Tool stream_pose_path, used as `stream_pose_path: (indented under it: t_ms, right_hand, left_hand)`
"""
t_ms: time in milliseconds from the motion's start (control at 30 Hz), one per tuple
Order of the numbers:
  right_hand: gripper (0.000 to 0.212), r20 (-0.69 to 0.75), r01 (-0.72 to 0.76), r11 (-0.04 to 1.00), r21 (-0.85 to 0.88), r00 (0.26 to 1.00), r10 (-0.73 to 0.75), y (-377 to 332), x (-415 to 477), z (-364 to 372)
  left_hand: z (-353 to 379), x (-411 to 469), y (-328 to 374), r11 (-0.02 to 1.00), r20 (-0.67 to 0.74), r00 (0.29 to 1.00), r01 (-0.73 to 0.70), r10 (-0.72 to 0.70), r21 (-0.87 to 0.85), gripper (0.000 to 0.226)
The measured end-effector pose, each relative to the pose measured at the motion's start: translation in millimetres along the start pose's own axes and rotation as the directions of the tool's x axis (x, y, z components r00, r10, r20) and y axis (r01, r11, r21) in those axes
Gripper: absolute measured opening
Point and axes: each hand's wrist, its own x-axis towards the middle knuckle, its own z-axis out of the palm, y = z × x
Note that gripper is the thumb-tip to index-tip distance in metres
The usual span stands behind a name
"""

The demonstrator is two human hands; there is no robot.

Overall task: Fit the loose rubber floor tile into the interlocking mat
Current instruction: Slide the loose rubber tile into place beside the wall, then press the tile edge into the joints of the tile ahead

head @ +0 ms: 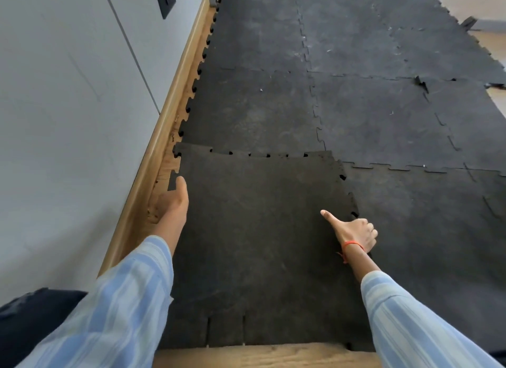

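Loose tile matt, scuffed rubber; skirting board smooth wood; sleeves striped cloth.

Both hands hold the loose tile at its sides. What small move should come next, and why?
Probably slide the loose tile a little forward and lower its far edge. That edge overlaps the mat, with teeth unmeshed and dark gaps visible. The left hand grips the wall-side edge; the right hand grips the opposite edge.
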Motion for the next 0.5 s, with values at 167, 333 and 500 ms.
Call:
stream_pose_path:
  t_ms: [167, 333, 500]
  right_hand:
    - [0.089, -0.001, 0.102, 0.993, 0.058, 0.995, -0.102, -3.9, -15.6, 15.5]
    - [0.039, -0.101, 0.435, 0.900, 0.037, 0.897, -0.430, -41.4, -30.4, 20.9]
    - [0.062, 0.237, 0.708, 0.698, -0.107, 0.700, -0.674, -63.3, -30.1, 48.9]
  left_hand:
    - [-7.5, 36.9, 0.9, 0.991, 0.037, 0.996, 0.071, -0.076, 0.115, 0.095]
    - [15.8, 14.4, 24.6, 0.938, 0.352, 0.936, -0.106, -0.018, 0.331, 0.095]
    - [40.5, 25.1, 31.7, 0.688, 0.563, 0.809, -0.506, 0.169, 0.520, 0.103]
